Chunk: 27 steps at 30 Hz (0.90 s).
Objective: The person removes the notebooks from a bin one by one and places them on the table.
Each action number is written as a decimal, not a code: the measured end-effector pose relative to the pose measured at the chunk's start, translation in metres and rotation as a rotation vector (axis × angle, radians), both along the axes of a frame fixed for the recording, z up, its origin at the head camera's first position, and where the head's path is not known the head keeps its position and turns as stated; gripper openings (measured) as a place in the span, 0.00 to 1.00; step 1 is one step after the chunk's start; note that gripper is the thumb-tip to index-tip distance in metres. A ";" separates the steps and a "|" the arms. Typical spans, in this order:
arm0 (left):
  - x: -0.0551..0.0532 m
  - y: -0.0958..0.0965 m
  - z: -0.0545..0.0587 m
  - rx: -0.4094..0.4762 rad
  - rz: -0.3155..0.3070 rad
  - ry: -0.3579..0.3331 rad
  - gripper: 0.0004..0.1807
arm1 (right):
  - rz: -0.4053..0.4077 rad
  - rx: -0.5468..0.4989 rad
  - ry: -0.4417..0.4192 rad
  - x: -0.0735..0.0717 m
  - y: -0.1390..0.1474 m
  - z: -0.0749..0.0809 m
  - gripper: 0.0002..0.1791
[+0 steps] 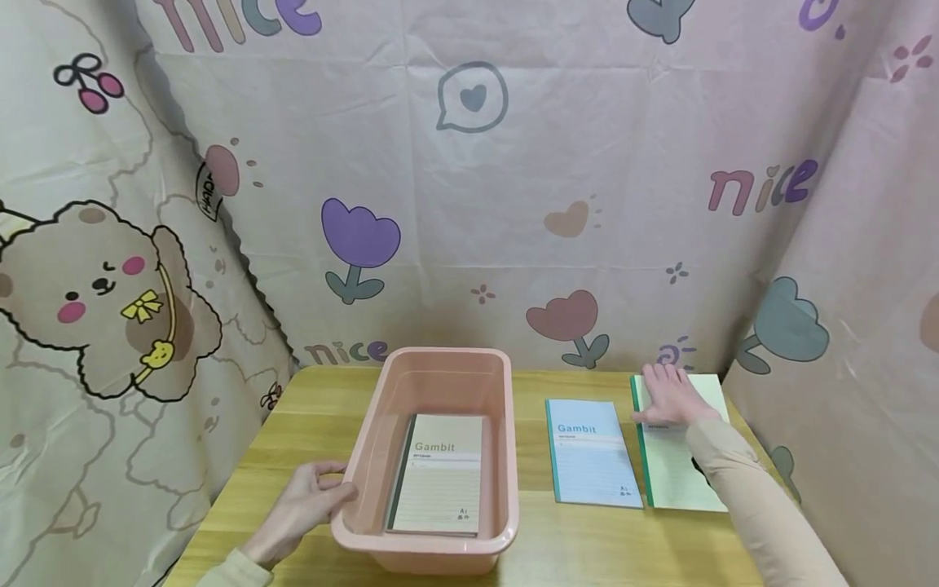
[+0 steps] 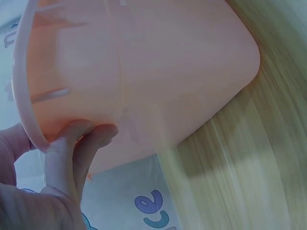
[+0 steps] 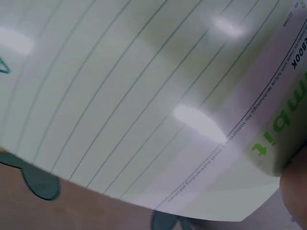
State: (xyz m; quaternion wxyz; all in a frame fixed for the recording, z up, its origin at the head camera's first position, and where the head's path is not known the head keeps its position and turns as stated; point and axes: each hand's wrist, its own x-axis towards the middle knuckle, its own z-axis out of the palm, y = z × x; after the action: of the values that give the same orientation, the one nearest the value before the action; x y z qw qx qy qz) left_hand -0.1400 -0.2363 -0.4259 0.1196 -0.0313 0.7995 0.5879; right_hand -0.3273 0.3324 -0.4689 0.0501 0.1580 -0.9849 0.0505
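Observation:
My left hand (image 1: 302, 504) grips the near left rim of a pink plastic bin (image 1: 504, 522), thumb over the rim. In the left wrist view its fingers (image 2: 84, 139) press the bin's outer wall. Inside the bin lies a cream Gambit notebook (image 1: 440, 481) with a dark spine, face up. On the right, my right hand (image 1: 675, 397) rests on the upper part of a pale green notebook (image 1: 685, 473), fingers extended towards its top edge and thumb near the green spine. The right wrist view shows its lined cover (image 3: 134, 96) close up, with part of the hand at the right edge.
Between the bin and the green notebook, a light blue Gambit notebook (image 1: 592, 461) lies flat on the wooden table (image 1: 323, 408). A printed cloth (image 1: 455, 204) hangs behind the table and along both sides.

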 end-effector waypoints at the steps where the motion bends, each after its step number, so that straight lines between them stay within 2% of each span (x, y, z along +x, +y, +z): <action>1: 0.000 0.000 0.000 -0.001 0.002 -0.001 0.32 | -0.003 0.004 -0.005 0.000 0.002 -0.006 0.40; 6: 0.000 -0.001 0.000 -0.003 0.000 -0.003 0.32 | -0.014 -0.010 -0.027 0.000 0.006 -0.029 0.40; 14: 0.001 -0.004 0.000 0.015 -0.022 -0.006 0.33 | -0.023 0.007 -0.053 -0.008 0.002 -0.042 0.41; 19: 0.000 -0.002 0.001 0.016 -0.023 0.000 0.32 | -0.014 0.005 -0.034 -0.013 0.001 -0.046 0.41; 27: 0.001 -0.001 0.001 0.036 -0.040 0.007 0.32 | -0.003 -0.063 -0.004 -0.010 -0.006 -0.036 0.43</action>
State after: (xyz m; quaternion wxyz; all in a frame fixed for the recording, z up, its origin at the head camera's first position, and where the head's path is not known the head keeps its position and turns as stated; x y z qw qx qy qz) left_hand -0.1390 -0.2377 -0.4252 0.1289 -0.0112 0.7895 0.5999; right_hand -0.3375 0.3264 -0.5045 0.0531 0.1546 -0.9832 0.0816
